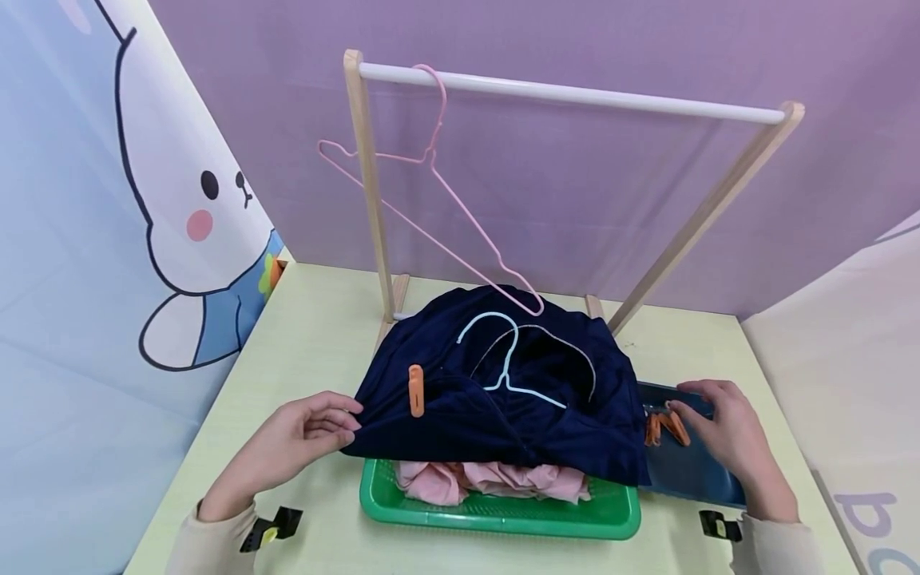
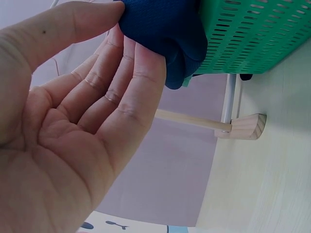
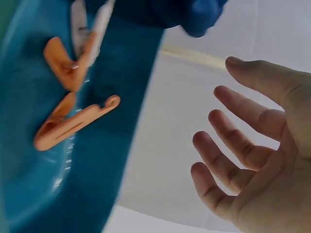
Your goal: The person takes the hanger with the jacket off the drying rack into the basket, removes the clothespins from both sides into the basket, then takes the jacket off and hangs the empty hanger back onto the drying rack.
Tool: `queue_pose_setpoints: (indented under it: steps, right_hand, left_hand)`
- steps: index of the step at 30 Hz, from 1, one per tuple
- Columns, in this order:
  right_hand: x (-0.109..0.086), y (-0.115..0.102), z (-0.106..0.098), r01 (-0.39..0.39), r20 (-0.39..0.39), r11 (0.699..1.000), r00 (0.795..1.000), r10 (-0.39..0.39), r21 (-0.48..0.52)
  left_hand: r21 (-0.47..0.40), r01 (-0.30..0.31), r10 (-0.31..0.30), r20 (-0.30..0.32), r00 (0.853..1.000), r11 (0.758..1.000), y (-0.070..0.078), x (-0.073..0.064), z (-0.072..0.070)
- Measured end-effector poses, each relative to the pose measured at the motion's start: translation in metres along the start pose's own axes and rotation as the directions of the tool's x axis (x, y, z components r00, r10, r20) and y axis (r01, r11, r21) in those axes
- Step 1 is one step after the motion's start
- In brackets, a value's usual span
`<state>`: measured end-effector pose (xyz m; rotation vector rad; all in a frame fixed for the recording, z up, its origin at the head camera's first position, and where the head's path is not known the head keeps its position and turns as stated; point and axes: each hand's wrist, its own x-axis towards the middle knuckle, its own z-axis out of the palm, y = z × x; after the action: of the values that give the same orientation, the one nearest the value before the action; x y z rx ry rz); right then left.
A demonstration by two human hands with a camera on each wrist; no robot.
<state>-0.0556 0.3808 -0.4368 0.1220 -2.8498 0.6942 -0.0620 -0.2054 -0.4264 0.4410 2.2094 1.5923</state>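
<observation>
Left fingers: pinching the hem of the navy garment, the left hand toward the left edge of the surface.
Right fingers: released, loosely bent and holding nothing, the right hand over the tray toward the right edge.
Green basket: toward the near edge, pink cloth inside.
Blue tray: right of the basket, with orange clips in it.
Navy garment: spread over the basket, mid-surface, one orange clip on its left part.
Light-blue hanger: at the garment's neck opening, hook exposed.
Rack: toward the far edge, pink hanger on its rod.
Purple backdrop: behind the far edge.
</observation>
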Motion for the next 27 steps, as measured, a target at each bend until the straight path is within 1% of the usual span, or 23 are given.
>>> queue_pose_setpoints:
  steps: [2,4,7,11,15,17,19,23,26,27]
  right_hand:
    - [0.0,-0.008,-0.002,0.025,-0.026,1.0,0.999,-0.024,0.01]
    - [0.001,-0.021,-0.005,0.063,-0.057,0.998,0.996,-0.062,0.014]
    - [0.005,-0.046,-0.012,0.157,-0.11,0.987,0.982,-0.154,0.025]
    - [0.012,-0.081,-0.02,0.294,-0.155,0.956,0.945,-0.288,0.018]
    - [0.017,-0.112,-0.021,0.394,-0.165,0.919,0.908,-0.385,0.019]
    - [0.019,-0.126,-0.018,0.442,-0.176,0.896,0.885,-0.43,0.034]
    - [0.02,-0.139,-0.015,0.481,-0.184,0.875,0.866,-0.465,0.051]
    - [0.024,-0.164,-0.007,0.557,-0.204,0.827,0.82,-0.535,0.072]
    - [0.026,-0.181,-0.003,0.602,-0.208,0.794,0.789,-0.578,0.078]
    - [0.027,-0.186,-0.002,0.611,-0.205,0.787,0.784,-0.586,0.083]
  left_hand:
    - [0.002,0.004,-0.004,-0.003,1.0,1.0,0.0,0.0,0.0]
    - [0.005,0.007,-0.007,-0.006,1.0,1.0,0.0,-0.001,0.0]
    - [0.009,0.006,-0.006,-0.008,1.0,1.0,0.0,-0.002,0.0]
    - [0.012,0.001,-0.001,-0.01,1.0,1.0,0.0,-0.001,0.0]
    - [0.021,-0.004,0.004,-0.007,1.0,1.0,-0.001,-0.001,0.0]
    - [0.023,0.0,0.001,-0.007,1.0,1.0,-0.001,0.0,0.0]
    - [0.027,-0.002,0.003,-0.005,1.0,1.0,-0.002,0.0,0.0]
    - [0.032,0.0,0.001,-0.007,1.0,0.999,-0.002,0.001,0.001]
    - [0.034,-0.001,0.001,-0.008,1.0,0.999,-0.003,0.002,0.001]
    - [0.035,-0.001,0.001,-0.008,1.0,0.999,-0.003,0.001,0.001]
